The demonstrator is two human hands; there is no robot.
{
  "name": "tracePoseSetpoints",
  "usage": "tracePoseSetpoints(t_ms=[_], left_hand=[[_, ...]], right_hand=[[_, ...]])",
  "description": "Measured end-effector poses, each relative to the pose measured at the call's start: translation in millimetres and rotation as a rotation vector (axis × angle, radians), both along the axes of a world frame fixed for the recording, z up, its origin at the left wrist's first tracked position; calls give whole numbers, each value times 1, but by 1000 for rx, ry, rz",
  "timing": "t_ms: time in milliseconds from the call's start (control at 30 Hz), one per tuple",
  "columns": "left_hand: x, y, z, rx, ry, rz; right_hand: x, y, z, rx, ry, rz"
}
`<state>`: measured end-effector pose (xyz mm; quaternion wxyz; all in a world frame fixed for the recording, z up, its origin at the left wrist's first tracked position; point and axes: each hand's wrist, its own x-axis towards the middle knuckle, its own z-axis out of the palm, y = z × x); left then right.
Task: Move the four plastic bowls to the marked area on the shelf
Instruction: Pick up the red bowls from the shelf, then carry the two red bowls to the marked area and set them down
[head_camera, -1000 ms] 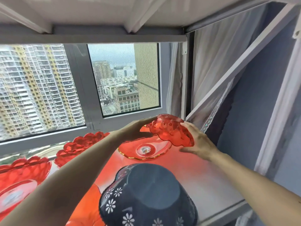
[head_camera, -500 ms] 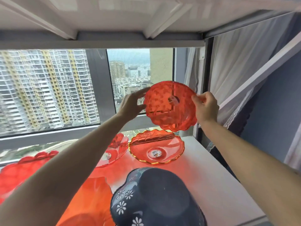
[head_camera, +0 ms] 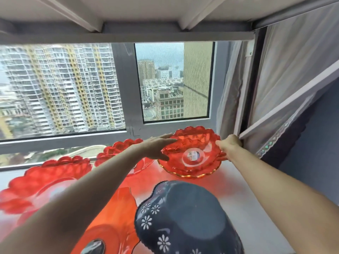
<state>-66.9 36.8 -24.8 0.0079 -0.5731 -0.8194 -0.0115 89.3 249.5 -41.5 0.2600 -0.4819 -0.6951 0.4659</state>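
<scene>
A red scalloped plastic bowl (head_camera: 197, 143) sits upright, nested on a gold-rimmed red plate (head_camera: 190, 171) at the back right of the shelf (head_camera: 253, 198). My left hand (head_camera: 157, 147) holds its left rim and my right hand (head_camera: 229, 145) holds its right rim. Two more red scalloped bowls stand to the left: one behind my left arm (head_camera: 113, 153), one at the far left (head_camera: 45, 182). Part of another red dish (head_camera: 113, 226) shows under my left forearm near the front.
A dark blue bowl with white flowers (head_camera: 185, 217) lies upside down at the front centre. A window (head_camera: 73, 88) runs along the back. A white curtain (head_camera: 275, 88) and a slanted white frame bar (head_camera: 286, 105) close off the right side.
The red bowl was held bottom-up near the plate, then lifted and turned on edge in front of the window. Now it is the right way up and lowered onto the gold-rimmed plate.
</scene>
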Motion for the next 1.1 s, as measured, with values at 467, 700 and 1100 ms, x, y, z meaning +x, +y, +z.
tracePoseSetpoints(t_ms=[467,700,1100], left_hand=[[-27,-121,37,36,0,252],[-57,-269,39,5,11,474],[-106,-436,3,-37,-43,479]], right_hand=[[-24,-87,63,744,-215,348],[-79,-213,63,768,-153,754],[-120,-347,16,744,-447,729]])
